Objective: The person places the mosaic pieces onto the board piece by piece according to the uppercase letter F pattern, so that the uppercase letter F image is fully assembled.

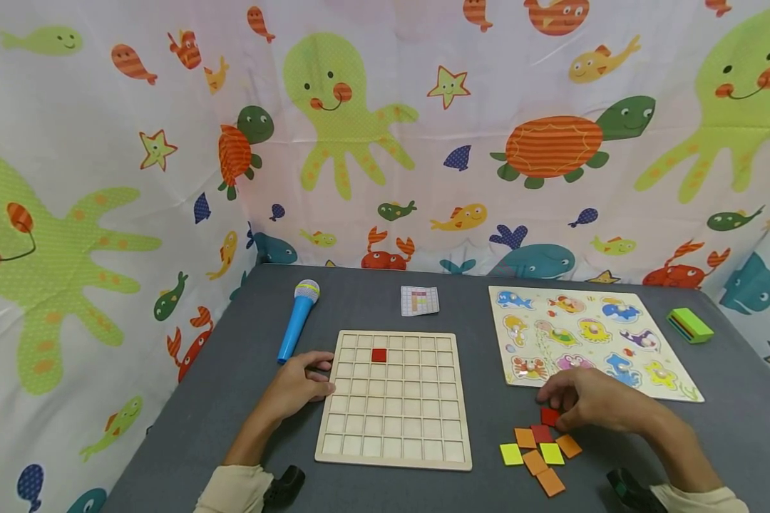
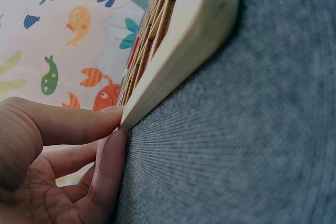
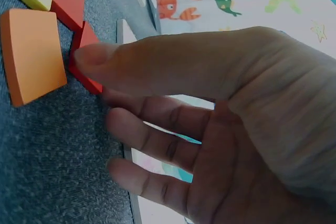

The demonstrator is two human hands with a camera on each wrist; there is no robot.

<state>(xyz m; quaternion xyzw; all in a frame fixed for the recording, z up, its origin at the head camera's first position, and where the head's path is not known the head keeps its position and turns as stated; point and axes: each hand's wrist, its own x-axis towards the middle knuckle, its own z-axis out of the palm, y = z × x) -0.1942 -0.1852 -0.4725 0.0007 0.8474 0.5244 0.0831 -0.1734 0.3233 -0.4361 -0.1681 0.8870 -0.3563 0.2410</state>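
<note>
A wooden grid board (image 1: pixel 394 402) lies on the dark table in the head view, with one red tile (image 1: pixel 378 355) in a cell of its second row. My left hand (image 1: pixel 298 385) rests thumb and fingertips against the board's left side edge; the left wrist view shows the fingertips (image 2: pixel 113 119) right at that edge. On the right, my right hand (image 1: pixel 593 400) pinches a red square tile (image 1: pixel 549 416) between thumb and index finger, the other fingers loosely bent. Beside it lie another red tile (image 1: pixel 542 434), several orange tiles (image 1: pixel 535 462) and two yellow tiles (image 1: pixel 551 453).
An animal puzzle board (image 1: pixel 590 331) lies behind my right hand, with a green block-shaped sponge-like item (image 1: pixel 690 325) farther right. A blue toy microphone (image 1: pixel 295 328) is left of the grid board. A small printed grid card (image 1: pixel 420 301) sits behind it. A patterned curtain (image 1: pixel 372 128) borders the table.
</note>
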